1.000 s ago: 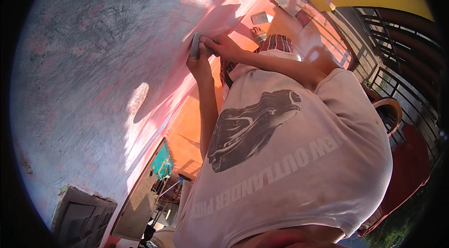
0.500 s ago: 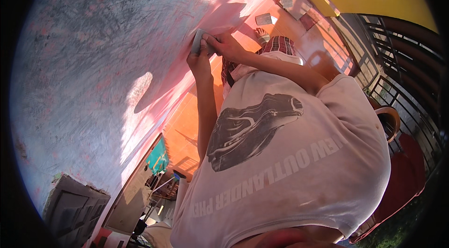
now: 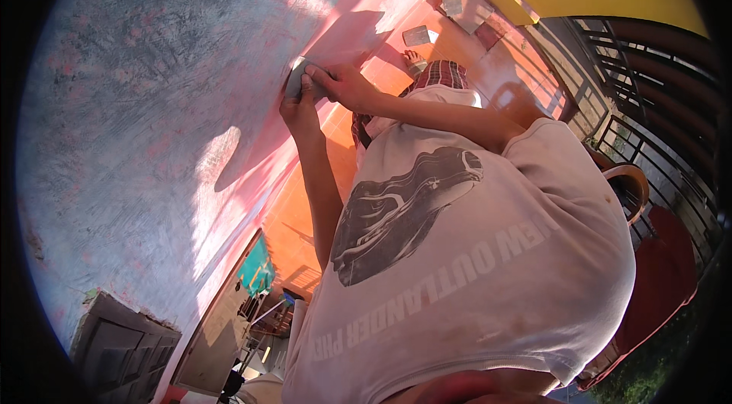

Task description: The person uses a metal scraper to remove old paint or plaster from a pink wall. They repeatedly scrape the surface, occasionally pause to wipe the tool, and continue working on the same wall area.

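Grey flat pad (image 3: 294,82), squarish, upper centre-left of frame, pinched by left hand (image 3: 300,114) and right hand (image 3: 345,88), thumbs on near face; other fingers mostly hidden. Step in hand looks like working the pad on the wall (image 3: 145,145); contact hard to confirm. Next stroke would call for a firm two-handed hold, pad flat. Wall: streaky, blue-grey over pink, fills left. Floor (image 3: 293,210): orange, smooth, centre. Shirt (image 3: 488,267): pale cloth, lower right.

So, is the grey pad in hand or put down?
In hand: the left hand and right hand both grip the grey pad, beside the wall.
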`<state>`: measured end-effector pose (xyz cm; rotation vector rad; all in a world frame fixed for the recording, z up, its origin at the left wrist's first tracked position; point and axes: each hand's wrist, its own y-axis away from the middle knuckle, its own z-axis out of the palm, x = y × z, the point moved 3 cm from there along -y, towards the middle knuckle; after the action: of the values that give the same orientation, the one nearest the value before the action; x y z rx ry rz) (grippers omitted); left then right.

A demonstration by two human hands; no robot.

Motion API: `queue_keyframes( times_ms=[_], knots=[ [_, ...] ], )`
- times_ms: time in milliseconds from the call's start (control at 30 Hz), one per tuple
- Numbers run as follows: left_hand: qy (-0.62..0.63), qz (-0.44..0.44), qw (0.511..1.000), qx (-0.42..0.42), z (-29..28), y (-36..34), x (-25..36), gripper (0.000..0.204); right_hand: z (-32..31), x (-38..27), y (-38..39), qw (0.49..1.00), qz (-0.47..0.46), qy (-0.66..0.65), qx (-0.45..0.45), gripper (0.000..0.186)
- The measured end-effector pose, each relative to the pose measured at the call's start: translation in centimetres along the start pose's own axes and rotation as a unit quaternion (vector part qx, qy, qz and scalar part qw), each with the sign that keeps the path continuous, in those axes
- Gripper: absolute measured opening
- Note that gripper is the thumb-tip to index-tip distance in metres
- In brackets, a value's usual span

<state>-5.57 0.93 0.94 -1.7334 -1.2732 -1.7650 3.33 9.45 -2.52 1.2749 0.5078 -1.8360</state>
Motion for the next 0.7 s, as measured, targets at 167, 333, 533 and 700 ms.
queue_keyframes(
  times_ms=[167, 333, 533, 700],
  knots=[
    [-0.033, -0.043, 0.998, 0.034, -0.3, 0.3, -0.3, 0.032, -0.3, 1.0, 0.3, 0.996, 0.075, 0.039, 0.017, 0.049],
    [-0.005, 0.038, 0.999, 0.028, 0.5, 0.2, 0.4, 0.032, -0.6, 0.7, 0.1, 1.0, 0.007, -0.009, 0.003, 0.049],
    [-0.015, 0.014, 1.0, 0.016, 0.2, 0.1, 1.1, 0.031, -0.1, -0.1, -0.2, 0.995, 0.074, 0.063, 0.033, 0.048],
    [-0.012, 0.018, 1.0, 0.012, -0.1, -0.1, 0.9, 0.031, 0.1, -0.5, 0.0, 0.999, 0.034, -0.005, 0.026, 0.049]
  ],
)
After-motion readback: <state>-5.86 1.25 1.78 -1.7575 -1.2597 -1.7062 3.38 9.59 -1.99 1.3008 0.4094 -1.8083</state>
